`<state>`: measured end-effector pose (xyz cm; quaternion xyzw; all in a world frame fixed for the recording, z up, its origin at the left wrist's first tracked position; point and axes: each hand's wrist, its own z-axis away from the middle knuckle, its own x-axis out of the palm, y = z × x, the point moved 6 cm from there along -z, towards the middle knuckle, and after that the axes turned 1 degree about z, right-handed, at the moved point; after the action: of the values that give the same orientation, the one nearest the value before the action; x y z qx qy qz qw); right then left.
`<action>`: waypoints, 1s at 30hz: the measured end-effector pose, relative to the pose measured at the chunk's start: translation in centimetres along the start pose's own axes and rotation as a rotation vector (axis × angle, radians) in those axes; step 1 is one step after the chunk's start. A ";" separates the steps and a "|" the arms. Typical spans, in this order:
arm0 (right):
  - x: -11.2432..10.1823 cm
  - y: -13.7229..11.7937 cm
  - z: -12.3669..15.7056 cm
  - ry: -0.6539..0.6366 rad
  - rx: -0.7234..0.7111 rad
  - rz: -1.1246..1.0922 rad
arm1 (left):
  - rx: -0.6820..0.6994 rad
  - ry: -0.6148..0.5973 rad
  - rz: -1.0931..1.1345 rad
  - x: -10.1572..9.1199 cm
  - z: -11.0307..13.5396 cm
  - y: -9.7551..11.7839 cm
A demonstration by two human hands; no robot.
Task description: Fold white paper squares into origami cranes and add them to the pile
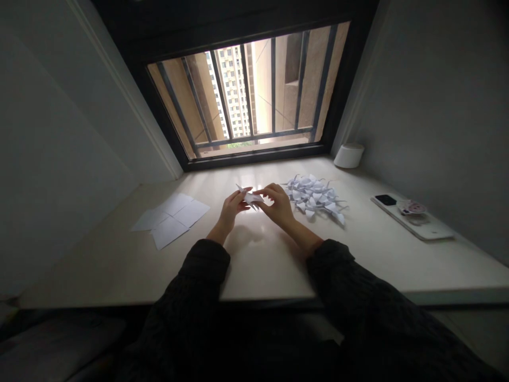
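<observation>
Between my two hands, above the pale sill top, is a small folded white paper piece (251, 198) with pointed ends, like an origami crane. My left hand (232, 206) grips its left side, fingers behind it. My right hand (277, 203) pinches its right side between thumb and fingers. Just right of my right hand lies a pile of folded white paper cranes (314, 195), with thin points sticking out. Off to the left, several flat white paper squares (175, 213) rest on the surface, partly overlapping.
A white smartphone (413, 217) with a round grip on its back lies at the right. A white cup-like container (349, 155) stands in the back right corner. The dark-framed window (254, 159) with bars closes off the back, and walls rise on both sides.
</observation>
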<state>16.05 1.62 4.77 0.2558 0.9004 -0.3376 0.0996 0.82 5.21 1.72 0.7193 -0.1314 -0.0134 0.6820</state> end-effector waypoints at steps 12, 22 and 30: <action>0.7 -1.3 0.5 -0.161 -0.426 0.389 | -0.072 0.084 -0.007 0.2 0.2 -1.3; 0.9 -1.2 0.3 -0.255 -0.344 0.320 | -0.153 0.116 0.025 0.0 0.4 -1.7; 1.1 -1.4 0.6 -0.220 -0.410 0.335 | -0.247 0.186 0.103 0.1 0.9 -2.1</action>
<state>14.41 0.72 4.71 0.3372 0.8789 -0.1533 0.3006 1.13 4.39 -0.35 0.6204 -0.1017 0.0720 0.7743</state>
